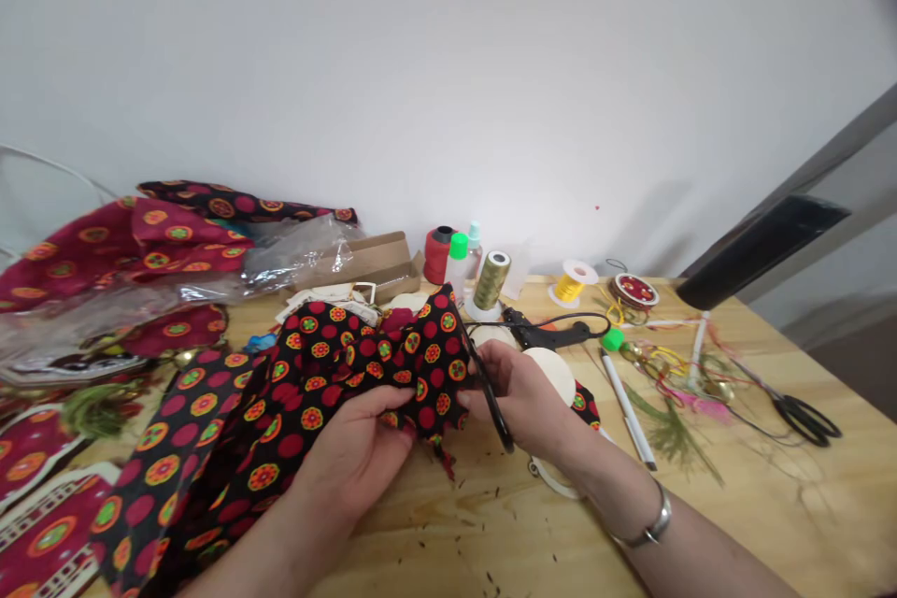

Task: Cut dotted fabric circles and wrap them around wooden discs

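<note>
A large black fabric (291,392) with red dots and orange-green flower circles spreads over the left middle of the table. Its lower right part is pinched by my left hand (368,448), thumb on top and fingers underneath. My right hand (519,397), a silver bracelet on its wrist, is closed around black-handled scissors (496,406) at the fabric's right edge. The scissor blades point up and away along that edge; most of their length is hard to make out. Frayed threads (443,458) hang from the fabric's lower corner between my hands.
Behind stand a red thread cone (438,257), a green-capped bottle (458,257), an olive spool (492,280) and a yellow spool (573,282). A glue gun (553,334), a white pen (629,411) and other scissors (805,416) lie right. A black lamp-like tube (763,248) overhangs the right.
</note>
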